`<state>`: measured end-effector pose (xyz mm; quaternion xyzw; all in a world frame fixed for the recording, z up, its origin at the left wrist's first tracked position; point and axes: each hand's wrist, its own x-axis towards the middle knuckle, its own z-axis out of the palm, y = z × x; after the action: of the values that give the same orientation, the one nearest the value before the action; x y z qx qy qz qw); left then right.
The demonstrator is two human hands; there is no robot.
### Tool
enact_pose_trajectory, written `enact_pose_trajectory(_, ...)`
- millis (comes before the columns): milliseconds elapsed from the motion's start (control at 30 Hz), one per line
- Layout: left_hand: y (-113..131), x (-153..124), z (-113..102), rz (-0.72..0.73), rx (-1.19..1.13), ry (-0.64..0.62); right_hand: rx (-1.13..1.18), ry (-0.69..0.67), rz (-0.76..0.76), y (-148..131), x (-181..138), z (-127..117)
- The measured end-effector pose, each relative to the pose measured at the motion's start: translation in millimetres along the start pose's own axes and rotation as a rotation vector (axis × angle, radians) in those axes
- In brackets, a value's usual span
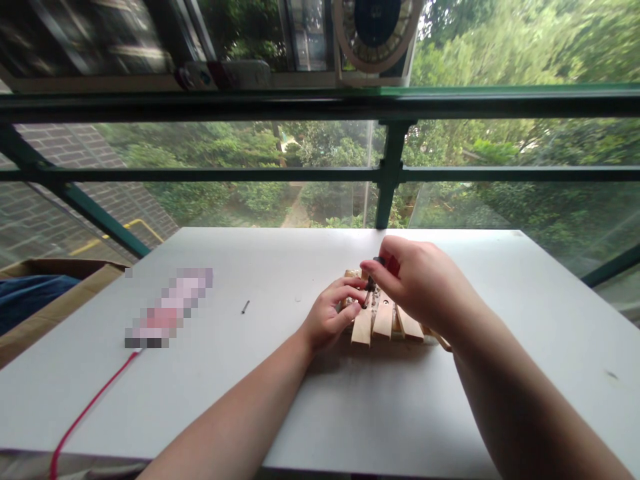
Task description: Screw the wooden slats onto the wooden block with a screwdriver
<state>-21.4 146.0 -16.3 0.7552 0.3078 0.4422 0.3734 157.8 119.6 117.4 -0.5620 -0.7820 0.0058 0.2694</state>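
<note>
- The dark screwdriver [371,283] is gripped from above by the curled fingers and thumb of the right hand [417,267]; its shaft is pointed steeply down at the leftmost of the wooden slats [362,330].
- The left hand [330,313] is held low at the left end of the slats, its fingers bent and slightly spread beside the shaft; whether anything is pinched there cannot be made out.
- Both forearms are reached in from the near edge, the right wrist bent inward and partly covering the slats.
- The slats are fanned out right of the middle of the white table [200,400], well apart from its side edges.
- A screw [245,307] is left lying to the left, near a blurred-out object [170,310] joined by a red cable [93,403].
- The far edge is backed by a green railing [250,175] and trees [520,53]; a cardboard box [80,293] is placed at the left.
</note>
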Motion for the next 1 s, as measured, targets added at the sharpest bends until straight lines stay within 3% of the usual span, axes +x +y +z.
enact_pose_trajectory(300, 1.4, 1.2, -2.3, -0.026, 0.036, -0.044, -0.001, -0.105, -0.084, -5.9, -6.9, -7.1)
enact_pose_trajectory(667, 1.9, 2.3, -2.2, -0.023, 0.004, -0.079, 0.003, -0.119, -0.025, -2.9, -1.9, -2.8)
enact_pose_trajectory(1000, 2.3, 2.8, -2.2, -0.026, -0.001, -0.093, 0.068, -0.077, -0.089, -0.1, -4.7, 2.0)
